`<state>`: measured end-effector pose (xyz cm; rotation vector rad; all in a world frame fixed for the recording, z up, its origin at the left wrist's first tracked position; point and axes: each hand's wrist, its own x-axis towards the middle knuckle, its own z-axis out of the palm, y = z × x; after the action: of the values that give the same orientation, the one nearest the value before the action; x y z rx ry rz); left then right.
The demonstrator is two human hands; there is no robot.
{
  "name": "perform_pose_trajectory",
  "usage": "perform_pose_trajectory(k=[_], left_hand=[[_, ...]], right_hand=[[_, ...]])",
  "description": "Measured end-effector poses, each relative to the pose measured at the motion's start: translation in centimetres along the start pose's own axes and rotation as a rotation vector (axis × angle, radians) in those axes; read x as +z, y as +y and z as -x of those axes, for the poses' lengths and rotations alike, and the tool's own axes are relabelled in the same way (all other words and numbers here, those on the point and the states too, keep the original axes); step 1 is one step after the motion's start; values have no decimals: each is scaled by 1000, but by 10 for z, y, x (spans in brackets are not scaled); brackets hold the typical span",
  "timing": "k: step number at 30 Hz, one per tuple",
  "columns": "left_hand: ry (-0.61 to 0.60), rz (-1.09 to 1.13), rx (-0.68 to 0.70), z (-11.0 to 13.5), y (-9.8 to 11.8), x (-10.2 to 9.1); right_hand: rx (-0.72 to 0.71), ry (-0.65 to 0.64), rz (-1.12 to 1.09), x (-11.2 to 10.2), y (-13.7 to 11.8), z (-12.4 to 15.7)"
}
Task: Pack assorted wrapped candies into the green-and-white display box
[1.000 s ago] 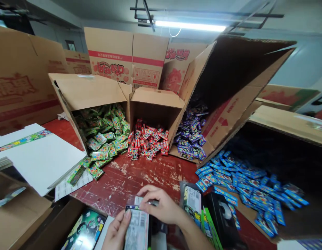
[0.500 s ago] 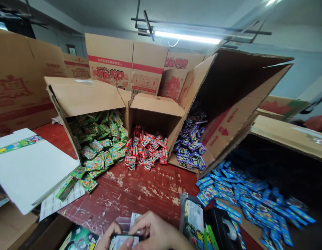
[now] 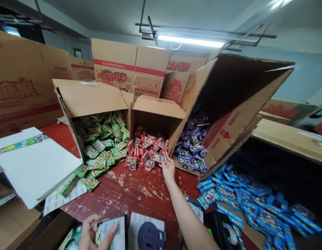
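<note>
My right hand [image 3: 168, 167] is stretched forward over the red table [image 3: 140, 187], its fingers touching the near edge of a pile of red packets [image 3: 146, 149] that spills from a small tipped cardboard box [image 3: 157, 107]. Whether it grips a packet I cannot tell. My left hand [image 3: 94, 236] is at the bottom edge, holding a printed card pack [image 3: 111, 232] by its left side. Beside it lies a white sheet with a dark round item [image 3: 150, 236].
A tipped box of green packets [image 3: 102, 146] lies left, purple packets [image 3: 191, 146] in a large tipped box centre right, blue packets [image 3: 244, 201] spread at right. White flat cartons [image 3: 33, 166] sit left. Stacked printed cartons [image 3: 129, 69] line the back.
My right hand left the card pack near me and reached forward to the red packets. My left hand keeps the pack, now lower in view. The camera tilted slightly.
</note>
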<state>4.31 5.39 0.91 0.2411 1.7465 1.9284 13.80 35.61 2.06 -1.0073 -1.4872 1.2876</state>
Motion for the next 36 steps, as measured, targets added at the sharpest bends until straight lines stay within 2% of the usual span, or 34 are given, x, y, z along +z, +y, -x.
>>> perform_pose_trajectory(k=[3,5,9,12,15,18,22,25,28,30,33,36], left_hand=[[-51,-50,12,-13,-11,-1],[-93,-61,9,-9,-12,4],[-230,-5,-85,9,1,15],[-241,38,-120,10,15,17],[-201,53,-94,2,24,18],[-196,31,-17,-4,29,20],[-240,-34,89,7,26,16],[-309,-45,72,22,20,9],[-356,-13,28,35,14,0],[-353,2,28,40,12,-4],[-341,5,46,42,12,-7],[-309,-11,56,42,14,-8]], right_hand=[[48,-131,-101,-15,-10,37],[90,-236,-143,-16,-25,62],[133,-439,-195,7,-59,91],[47,-567,-206,39,-74,93],[-14,-613,-205,69,-76,88],[-26,-671,-164,85,-73,80],[-27,-846,-68,81,-68,83],[18,-943,-26,63,-63,100],[118,-972,-18,46,-54,123],[211,-945,-44,40,-51,137],[330,-821,-130,40,-53,153],[348,-646,-231,48,-60,163]])
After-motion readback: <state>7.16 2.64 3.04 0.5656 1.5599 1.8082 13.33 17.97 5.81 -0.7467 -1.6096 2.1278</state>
